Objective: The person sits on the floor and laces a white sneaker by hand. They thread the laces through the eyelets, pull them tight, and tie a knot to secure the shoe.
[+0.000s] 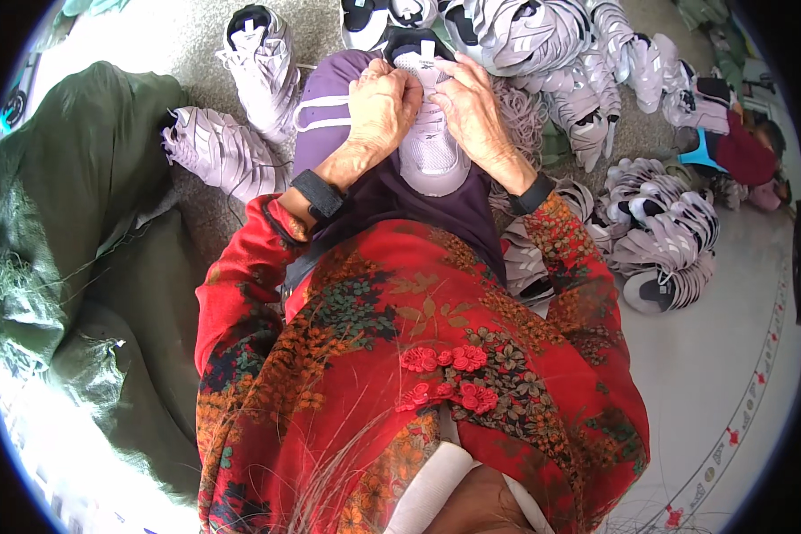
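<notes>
A pale lilac and white sneaker [433, 158] rests on my lap, its toe toward me and its dark-lined opening away. My left hand [383, 109] is closed in a pinch beside the tongue. From it a white shoelace [322, 101] loops out over my purple-trousered thigh; the pinched fingertips are partly hidden. On the other side of the sneaker, my right hand [474, 109] grips the upper, fingers along the eyelet edge and thumb near the tongue.
Pale shoe uppers [218, 153] lie to my left, with a sneaker [260, 62] beyond. Stacked uppers [659, 227] and a pile of pale laces [521, 116] are on the right. Dark green cloth [71, 178] drapes at far left. Another person's dark red sleeve [746, 151] shows at far right.
</notes>
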Tool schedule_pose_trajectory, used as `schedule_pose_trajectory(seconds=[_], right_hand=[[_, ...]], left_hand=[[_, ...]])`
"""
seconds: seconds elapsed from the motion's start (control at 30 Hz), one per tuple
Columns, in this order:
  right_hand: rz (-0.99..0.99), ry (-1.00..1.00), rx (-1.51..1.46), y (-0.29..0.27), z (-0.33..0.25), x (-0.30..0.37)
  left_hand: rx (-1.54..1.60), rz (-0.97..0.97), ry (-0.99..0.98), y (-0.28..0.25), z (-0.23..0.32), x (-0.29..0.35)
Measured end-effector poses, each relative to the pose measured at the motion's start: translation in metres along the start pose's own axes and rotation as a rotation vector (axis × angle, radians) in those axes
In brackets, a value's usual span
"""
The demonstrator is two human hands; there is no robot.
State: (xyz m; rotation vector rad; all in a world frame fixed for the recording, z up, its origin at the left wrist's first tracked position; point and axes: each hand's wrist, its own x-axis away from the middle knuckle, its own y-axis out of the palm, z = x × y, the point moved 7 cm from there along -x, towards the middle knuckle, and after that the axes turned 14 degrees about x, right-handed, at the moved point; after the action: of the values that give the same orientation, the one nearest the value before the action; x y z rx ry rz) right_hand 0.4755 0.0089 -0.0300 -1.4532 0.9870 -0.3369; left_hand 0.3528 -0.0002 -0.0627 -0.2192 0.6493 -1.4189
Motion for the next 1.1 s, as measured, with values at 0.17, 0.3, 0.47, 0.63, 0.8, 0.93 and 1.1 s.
schedule_pose_trajectory(seconds=[0.17, 0.3, 0.47, 0.63, 0.8, 0.93, 1.1], right_hand=[[-0.054, -0.087, 0.173, 0.0, -0.005, -0.001], [-0.178, -0.012, 0.005, -0.002, 0.005, -0.012], [-0.036, 0.057, -0.072, 0.002, 0.01, -0.005], [0.187, 0.344, -0.314, 0.01, 0.018, 0.011], [0.255, 0.585, -0.54, 0.028, 0.025, 0.019], [0.224, 0.588, -0.587, 0.025, 0.026, 0.019], [0.275, 0.519, -0.54, 0.024, 0.026, 0.022]], left_hand=[[0.096, -0.058, -0.085, 0.003, -0.008, 0.003], [0.087, -0.064, -0.114, 0.0, -0.007, 0.001], [0.08, -0.1, -0.163, 0.002, -0.009, -0.002], [0.074, -0.063, -0.148, 0.0, -0.006, -0.002], [0.239, -0.123, -0.202, 0.008, -0.02, 0.001], [0.36, -0.267, -0.118, -0.011, -0.009, 0.0], [0.272, -0.066, -0.01, -0.047, -0.013, 0.002]])
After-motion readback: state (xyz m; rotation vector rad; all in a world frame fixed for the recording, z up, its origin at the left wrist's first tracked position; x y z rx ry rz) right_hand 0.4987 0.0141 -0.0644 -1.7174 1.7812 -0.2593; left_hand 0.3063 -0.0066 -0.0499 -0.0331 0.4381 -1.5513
